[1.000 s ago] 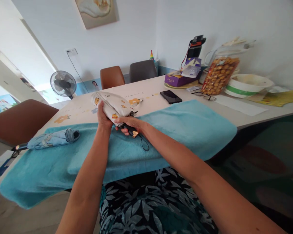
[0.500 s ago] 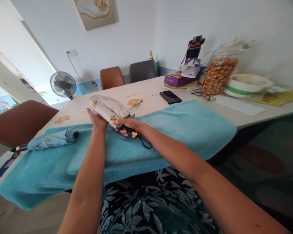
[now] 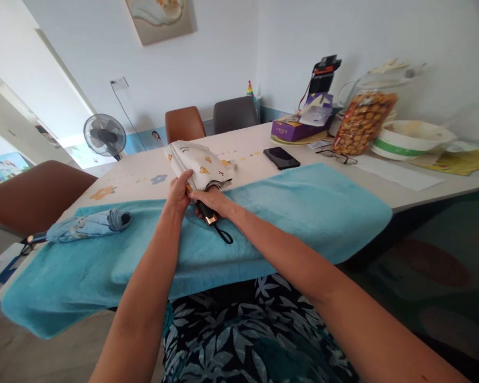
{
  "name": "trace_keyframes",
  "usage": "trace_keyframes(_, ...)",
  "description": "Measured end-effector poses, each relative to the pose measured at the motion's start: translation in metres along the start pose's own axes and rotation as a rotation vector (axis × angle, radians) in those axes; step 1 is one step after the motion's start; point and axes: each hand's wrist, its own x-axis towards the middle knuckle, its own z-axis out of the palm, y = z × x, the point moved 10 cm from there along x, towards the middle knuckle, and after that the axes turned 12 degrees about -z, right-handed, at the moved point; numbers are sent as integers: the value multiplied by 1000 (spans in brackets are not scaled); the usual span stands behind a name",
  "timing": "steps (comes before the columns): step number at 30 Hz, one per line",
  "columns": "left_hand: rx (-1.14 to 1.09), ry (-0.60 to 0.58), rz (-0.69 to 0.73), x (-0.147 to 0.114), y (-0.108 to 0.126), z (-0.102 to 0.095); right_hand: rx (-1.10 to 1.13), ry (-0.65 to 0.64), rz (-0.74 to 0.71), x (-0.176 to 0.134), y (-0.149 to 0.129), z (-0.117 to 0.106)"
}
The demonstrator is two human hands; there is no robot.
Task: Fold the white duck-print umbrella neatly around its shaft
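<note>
A white folding umbrella (image 3: 197, 162) with small orange prints is held above the table, its canopy collapsed but loose. My right hand (image 3: 209, 199) is closed around its lower part, just above the black handle, which has a gold-coloured end and a black wrist loop. At the left edge of the canopy, my left hand (image 3: 179, 192) pinches the fabric near the handle. Some fingers of both hands are hidden behind the umbrella. To the left, a rolled light-blue umbrella (image 3: 88, 225) lies on the turquoise cloth (image 3: 295, 213).
The cloth hangs over the front edge of the white table (image 3: 247, 139). On the right are a phone (image 3: 281, 158), glasses (image 3: 337, 156), a jar of nuts (image 3: 365, 119), a white bowl (image 3: 407, 151) and a purple box (image 3: 297, 129). A fan (image 3: 105, 135) and chairs stand beyond.
The white umbrella has turned to point more directly away from me. My left hand has shifted from under the canopy to its side, close to my right hand.
</note>
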Motion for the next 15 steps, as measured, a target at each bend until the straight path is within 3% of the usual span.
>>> trace_keyframes(6, -32, -71, -159, 2, -15, 8, 381, -99, 81, -1, 5, 20)
trace_keyframes(11, 48, -59, -154, 3, -16, 8, 329, -130, 158, -4, 11, 22)
trace_keyframes(15, 173, 41, -14, 3, -3, -2, 178, -12, 146, -2, 12, 6)
